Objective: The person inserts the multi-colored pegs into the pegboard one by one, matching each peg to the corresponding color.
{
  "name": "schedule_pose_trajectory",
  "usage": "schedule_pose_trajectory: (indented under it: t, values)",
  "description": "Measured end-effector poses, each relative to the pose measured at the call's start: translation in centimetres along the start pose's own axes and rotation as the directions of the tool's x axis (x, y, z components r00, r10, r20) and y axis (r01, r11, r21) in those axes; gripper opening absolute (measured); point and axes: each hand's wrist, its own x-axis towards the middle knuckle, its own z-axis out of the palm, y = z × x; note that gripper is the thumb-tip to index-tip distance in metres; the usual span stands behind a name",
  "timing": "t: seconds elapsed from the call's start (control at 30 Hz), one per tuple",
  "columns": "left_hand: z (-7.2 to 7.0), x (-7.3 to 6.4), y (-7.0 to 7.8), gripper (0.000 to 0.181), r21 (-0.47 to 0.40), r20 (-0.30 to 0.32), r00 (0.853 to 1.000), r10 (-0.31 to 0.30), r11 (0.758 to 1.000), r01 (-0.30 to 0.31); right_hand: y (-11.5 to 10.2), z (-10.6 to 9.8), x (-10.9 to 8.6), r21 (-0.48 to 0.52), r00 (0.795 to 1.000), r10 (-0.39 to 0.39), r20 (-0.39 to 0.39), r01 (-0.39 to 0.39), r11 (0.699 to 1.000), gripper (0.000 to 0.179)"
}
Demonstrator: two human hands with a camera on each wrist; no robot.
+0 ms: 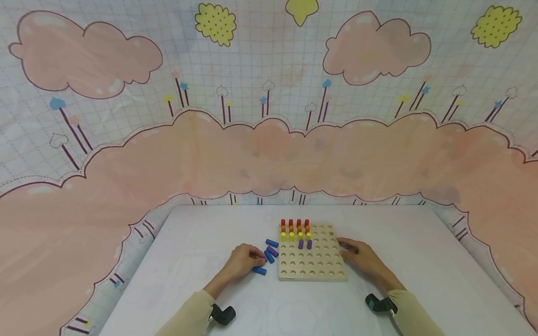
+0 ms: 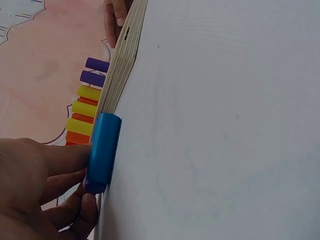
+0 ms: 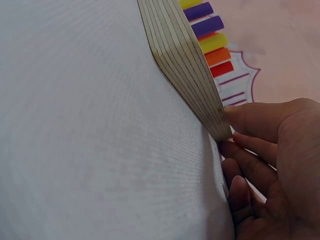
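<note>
At the left of the wooden pegboard (image 1: 313, 273), my left hand (image 1: 244, 260) pinches a purple peg (image 1: 265, 259) between thumb and fingertips; only a bit of the peg shows. Loose on the table around those fingertips lie another purple peg (image 1: 272, 251) and blue pegs (image 1: 272, 243), one of which (image 2: 104, 150) hides most of the pinched peg in the left wrist view. My right hand (image 1: 362, 257) touches the board's right edge, its thumb and fingers resting loosely there (image 3: 250, 122). Two purple pegs (image 1: 305, 244) stand upright in the board's fourth row.
Rows of red pegs (image 1: 291, 222), orange pegs (image 1: 292, 229) and yellow pegs (image 1: 292, 237) fill the left part of the board's far rows. A white tabletop (image 1: 210, 228) lies underneath, with a patterned cloth (image 1: 269, 158) behind it.
</note>
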Motion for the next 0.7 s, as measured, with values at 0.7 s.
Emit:
schedule_pose_trajectory:
  t: [0.7]
  values:
    - [-0.8,0.2,1.2,0.024,-0.091,-0.165,0.986,0.002,0.996,-0.017,0.1,0.0,-0.2,-0.023,1.000,-0.003,0.004,0.003,1.000,0.049]
